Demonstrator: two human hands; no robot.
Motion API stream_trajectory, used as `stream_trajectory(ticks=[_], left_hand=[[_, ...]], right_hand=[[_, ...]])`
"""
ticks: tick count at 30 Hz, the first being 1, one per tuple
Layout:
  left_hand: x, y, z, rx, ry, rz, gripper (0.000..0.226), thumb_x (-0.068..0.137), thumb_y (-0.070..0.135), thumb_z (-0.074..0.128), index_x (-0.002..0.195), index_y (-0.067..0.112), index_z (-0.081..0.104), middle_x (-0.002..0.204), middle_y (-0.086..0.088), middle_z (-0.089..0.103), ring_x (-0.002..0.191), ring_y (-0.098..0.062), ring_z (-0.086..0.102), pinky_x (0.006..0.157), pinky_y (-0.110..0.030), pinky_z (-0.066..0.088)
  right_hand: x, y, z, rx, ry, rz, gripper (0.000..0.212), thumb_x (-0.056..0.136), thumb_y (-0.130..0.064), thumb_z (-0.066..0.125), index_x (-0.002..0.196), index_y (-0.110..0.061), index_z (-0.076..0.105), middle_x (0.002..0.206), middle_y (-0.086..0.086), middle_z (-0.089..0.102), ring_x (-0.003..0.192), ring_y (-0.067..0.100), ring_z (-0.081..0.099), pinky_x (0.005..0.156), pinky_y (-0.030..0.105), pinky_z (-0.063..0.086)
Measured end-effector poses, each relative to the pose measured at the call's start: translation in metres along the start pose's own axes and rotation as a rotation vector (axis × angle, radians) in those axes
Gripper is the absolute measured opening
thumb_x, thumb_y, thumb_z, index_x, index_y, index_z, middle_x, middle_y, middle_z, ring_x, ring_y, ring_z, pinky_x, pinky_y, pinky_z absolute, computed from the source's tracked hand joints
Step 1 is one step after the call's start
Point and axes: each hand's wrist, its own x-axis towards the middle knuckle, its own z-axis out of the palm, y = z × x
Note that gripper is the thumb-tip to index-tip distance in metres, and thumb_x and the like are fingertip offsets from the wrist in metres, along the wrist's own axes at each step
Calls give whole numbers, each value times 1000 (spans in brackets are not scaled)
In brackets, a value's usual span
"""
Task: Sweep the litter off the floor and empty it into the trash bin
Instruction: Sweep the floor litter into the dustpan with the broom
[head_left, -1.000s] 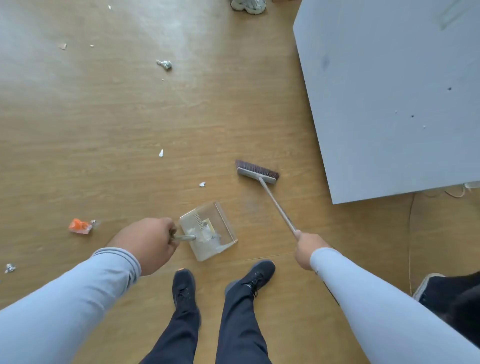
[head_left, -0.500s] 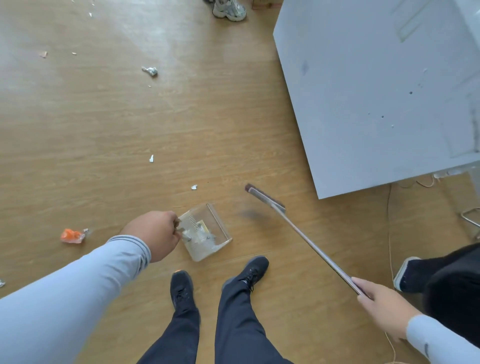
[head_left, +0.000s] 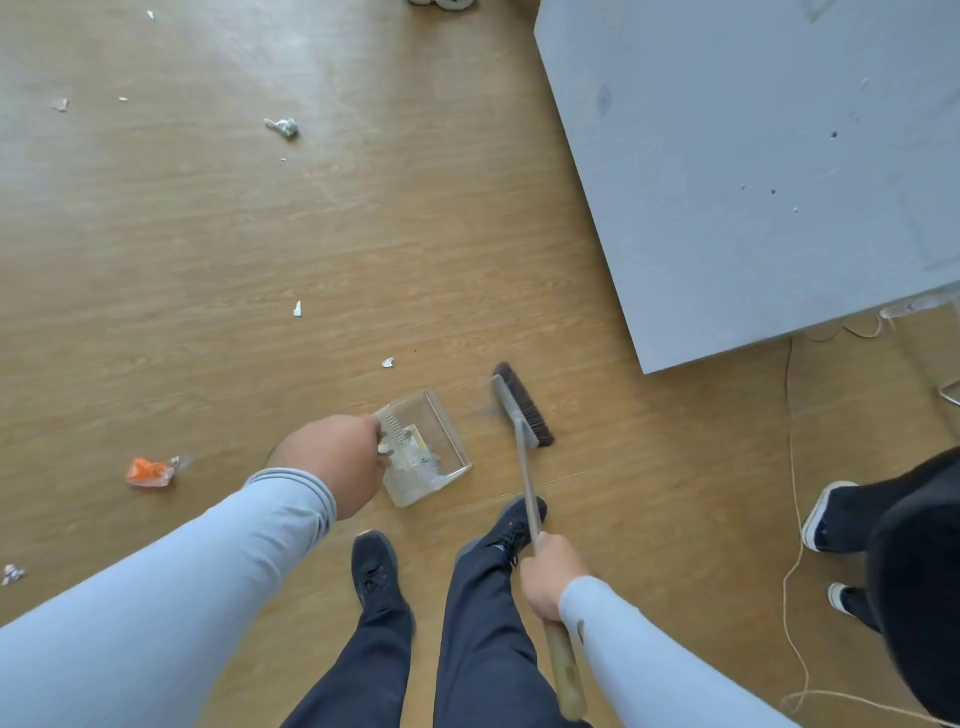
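Dustpan (head_left: 423, 447), clear plastic, sits on the wood floor (head_left: 208, 249) just ahead of our shoes, with scraps already inside; our left hand (head_left: 332, 460) is curled round its handle at the near-left edge. Our right hand (head_left: 548, 577) grips the broom (head_left: 524, 457) mid-shaft, and the brush head (head_left: 522, 405) stands just right of the pan, apart from it. Nearest litter is the small white scrap (head_left: 387, 362) just beyond the pan, then another white chip (head_left: 297, 309) further out; the orange wrapper (head_left: 149, 472) lies well to the left and a crumpled foil bit (head_left: 283, 127) far ahead. We judge the step is gathering the next scrap. To do it well we keep the pan lip flat on the floor and aim its mouth at the scrap, reach the bristles past it, then pull short and low toward the pan so nothing flicks over. Trash bin isn't in view. Grey panel (head_left: 753, 156) and a loose cord (head_left: 795, 467) sit to the right, so we keep strokes left of them.
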Motion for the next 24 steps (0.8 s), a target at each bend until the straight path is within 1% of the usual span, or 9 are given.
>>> stream_trajectory(ticks=[2, 5, 7, 11, 15, 18, 21, 22, 24], left_hand=[[-2, 1, 4, -4, -6, 9, 20, 100, 39, 48, 112, 26, 57, 90, 5, 63, 81, -22, 63, 77, -38, 58], [-5, 3, 8, -13, -10, 33, 19, 99, 37, 49, 112, 26, 58, 94, 3, 65, 83, -25, 63, 72, -36, 52], [-6, -2, 8, -23, -12, 34, 18, 99, 35, 50, 112, 26, 57, 99, 2, 67, 85, -25, 63, 70, -35, 51], [-7, -11, 7, -29, -20, 27, 18, 99, 31, 47, 113, 26, 57, 94, 3, 64, 85, -25, 63, 69, -34, 48], [-6, -6, 6, -12, -23, 34, 19, 100, 28, 47, 117, 25, 55, 96, 3, 64, 86, -25, 63, 70, -35, 50], [-7, -7, 6, -6, -9, 31, 20, 101, 34, 46, 115, 24, 56, 100, 2, 66, 85, -24, 63, 70, -35, 50], [-7, -7, 7, -1, 3, 35, 22, 101, 38, 46, 114, 24, 57, 98, 2, 66, 85, -23, 63, 70, -35, 51], [-7, -6, 7, 1, 1, 38, 22, 101, 37, 46, 115, 23, 57, 98, 2, 66, 85, -23, 63, 70, -34, 50], [-8, -6, 7, 2, -7, 41, 22, 101, 37, 47, 116, 23, 56, 97, 2, 64, 84, -23, 62, 70, -34, 49]], right_hand=[[-21, 10, -6, -60, -59, -75, 32, 96, -18, 39, 124, -23, 54, 94, 1, 60, 73, 20, 55, 57, 27, 42], [-53, 26, -46, 40, -169, -122, 29, 97, -8, 40, 105, -29, 58, 64, 0, 49, 48, 14, 44, 49, 29, 41], [-74, 40, -73, 126, -175, -99, 33, 97, -4, 42, 109, -31, 56, 50, 3, 45, 37, 16, 39, 40, 26, 38], [-82, 50, -93, 60, 16, -113, 30, 97, -7, 44, 114, -26, 61, 48, -1, 48, 39, 18, 43, 41, 26, 39], [-30, 28, -82, -101, 176, -58, 43, 97, -16, 44, 139, -22, 54, 84, -3, 58, 67, 21, 54, 63, 27, 47], [-10, 6, -46, -75, 68, -36, 22, 93, -13, 43, 104, -14, 62, 74, 2, 53, 64, 26, 54, 65, 36, 55], [-32, -7, -19, -41, -95, -77, 18, 93, -9, 41, 82, -19, 52, 64, 2, 45, 54, 23, 45, 53, 30, 45], [-42, -5, -21, -30, -155, -88, 20, 93, -8, 41, 88, -20, 56, 63, 2, 43, 52, 22, 43, 49, 28, 44], [-59, 8, -39, 17, -247, -116, 34, 97, -7, 42, 124, -15, 61, 58, 3, 45, 43, 18, 41, 40, 24, 42]])
